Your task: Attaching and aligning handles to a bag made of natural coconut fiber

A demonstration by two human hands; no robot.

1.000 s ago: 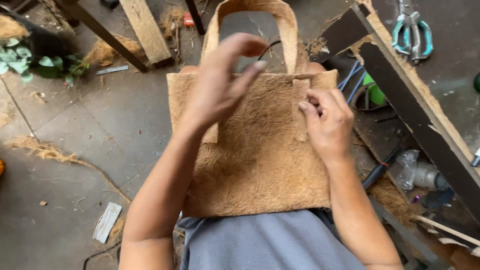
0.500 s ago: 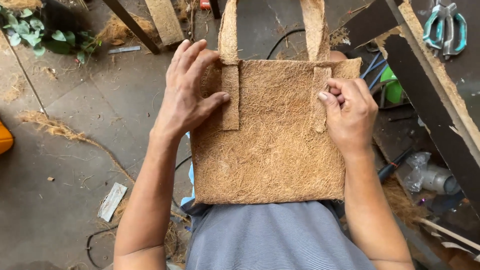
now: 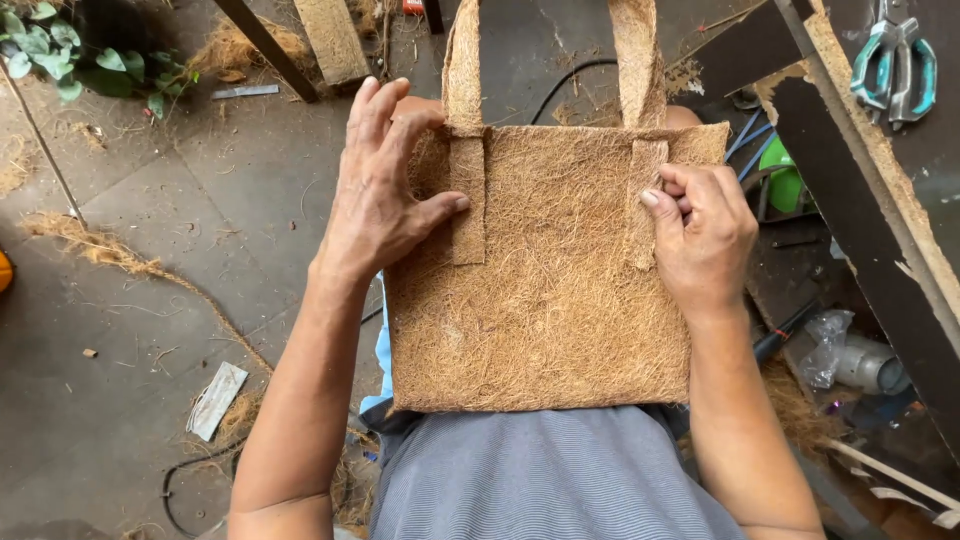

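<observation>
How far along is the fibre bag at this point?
Done: the brown fibre bag is a closed square with both handle strips attached. In hand: the left hand presses the left strip, the right hand pinches the right one. What is left cannot be told.

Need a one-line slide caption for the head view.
Left hand and right hand press strap ends onto a coir bag on the lap.

Both hands on fibre bag

1 head-worn camera is looking steeply down, close over the lap; the left hand and right hand are filling mid-frame, concrete floor lying beyond them.
</observation>
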